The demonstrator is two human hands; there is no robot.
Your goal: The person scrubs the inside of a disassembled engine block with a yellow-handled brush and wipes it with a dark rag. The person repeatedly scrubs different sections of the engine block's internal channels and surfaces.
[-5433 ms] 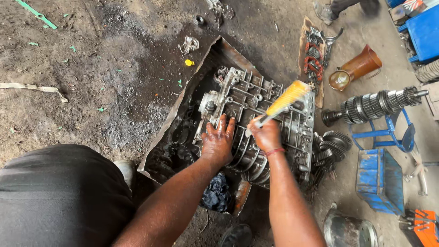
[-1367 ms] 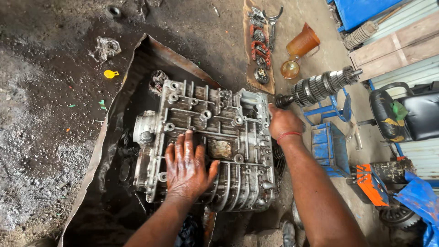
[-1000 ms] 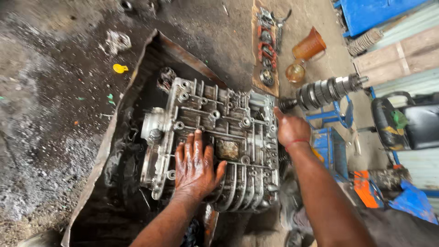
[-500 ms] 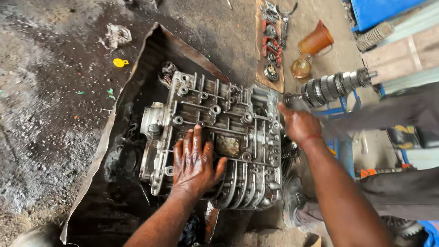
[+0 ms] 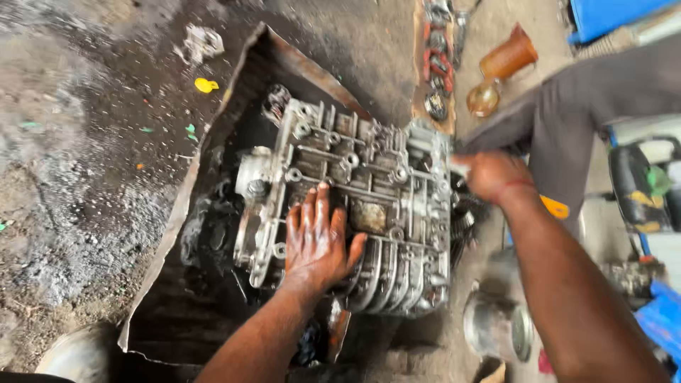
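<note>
A grimy aluminium gearbox casing point(image 5: 355, 198) lies on an oil-soaked sheet point(image 5: 170, 241) on the dirt floor. My left hand point(image 5: 316, 237) rests flat on the casing's near middle, fingers spread and oily, holding nothing. My right hand point(image 5: 493, 177) is at the casing's right edge, its fingers closed round a short metal shaft end point(image 5: 460, 168) that pokes out towards the casing. The rest of that shaft is hidden behind another person's dark-clad leg point(image 5: 582, 99). The picture is blurred around the right hand.
A board with several tools and bearings point(image 5: 436, 57) lies beyond the casing, with an orange jug point(image 5: 507, 57) and a brass cup point(image 5: 482, 99) beside it. A metal can point(image 5: 496, 326) stands near my right forearm. Blue items sit at the right edge.
My view shifted. Another person's dark leg has come in at the upper right and now covers the gear shaft. My right hand stays at the casing's right edge; the left hand has not moved.
</note>
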